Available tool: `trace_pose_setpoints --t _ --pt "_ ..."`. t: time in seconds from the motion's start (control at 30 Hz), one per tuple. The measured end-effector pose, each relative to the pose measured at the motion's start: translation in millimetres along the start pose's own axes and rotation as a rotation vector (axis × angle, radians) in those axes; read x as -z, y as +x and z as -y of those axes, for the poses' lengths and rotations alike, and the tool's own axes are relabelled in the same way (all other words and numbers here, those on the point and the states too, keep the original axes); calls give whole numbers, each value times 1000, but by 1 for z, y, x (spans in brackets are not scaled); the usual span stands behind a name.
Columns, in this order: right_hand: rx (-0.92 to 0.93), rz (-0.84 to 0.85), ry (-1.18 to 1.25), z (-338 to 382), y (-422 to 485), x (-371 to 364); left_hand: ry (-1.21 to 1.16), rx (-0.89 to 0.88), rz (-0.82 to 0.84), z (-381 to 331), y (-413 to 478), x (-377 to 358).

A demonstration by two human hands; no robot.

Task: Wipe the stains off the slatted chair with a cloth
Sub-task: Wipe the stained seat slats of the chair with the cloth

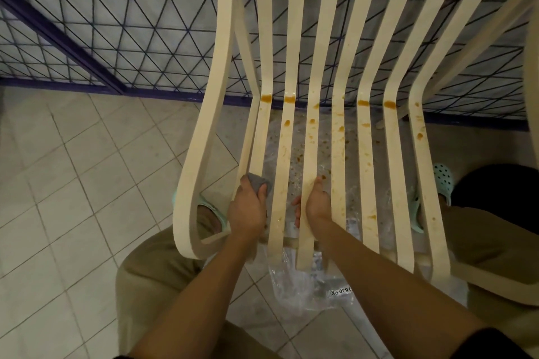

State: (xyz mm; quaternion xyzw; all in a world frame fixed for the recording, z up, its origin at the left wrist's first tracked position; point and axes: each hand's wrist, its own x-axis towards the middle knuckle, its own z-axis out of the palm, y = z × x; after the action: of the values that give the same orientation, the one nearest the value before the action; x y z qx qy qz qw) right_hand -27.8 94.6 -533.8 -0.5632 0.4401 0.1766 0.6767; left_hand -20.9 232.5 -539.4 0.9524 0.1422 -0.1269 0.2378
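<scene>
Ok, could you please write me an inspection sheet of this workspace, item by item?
Surface: tiled floor, pale with dark grout lines.
Job's things: cream slatted chair; orange-brown stains at the slat bend and down the seat; grey cloth.
Clutter: clear plastic sheet under the chair, spattered.
Grippers: left hand holds the cloth on a left-side slat; right hand grips a slat nearer the middle.
Cables: nothing seen.
Surroundings: wire mesh panel with a purple frame behind the chair.

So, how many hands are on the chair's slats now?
2. The left hand holds a grey cloth against the far-left slat; the right hand grips a slat further right.
</scene>
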Motion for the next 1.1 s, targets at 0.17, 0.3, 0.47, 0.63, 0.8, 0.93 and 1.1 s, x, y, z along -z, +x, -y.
trace_pose_setpoints --t 0.17,0.3,0.47,0.63,0.8,0.93,1.1 --pt "44 -49 -22 -4 3 -2 21 -22 6 -13 23 0" --pt "48 -48 -21 -7 5 -3 65 -25 -1 -28 51 -1" --pt "59 -56 -6 -9 8 -2 84 -59 1 -46 82 -3" --pt "75 -75 -21 -6 7 -4 81 -84 1 -60 112 -3" --pt "78 -92 -46 -5 6 -3 22 -69 27 -61 115 -4" --pt "59 -115 -67 -2 4 -4 -61 -114 20 -54 106 -2" --pt "68 -111 -79 -4 7 -4 -150 -154 1 -63 125 5"
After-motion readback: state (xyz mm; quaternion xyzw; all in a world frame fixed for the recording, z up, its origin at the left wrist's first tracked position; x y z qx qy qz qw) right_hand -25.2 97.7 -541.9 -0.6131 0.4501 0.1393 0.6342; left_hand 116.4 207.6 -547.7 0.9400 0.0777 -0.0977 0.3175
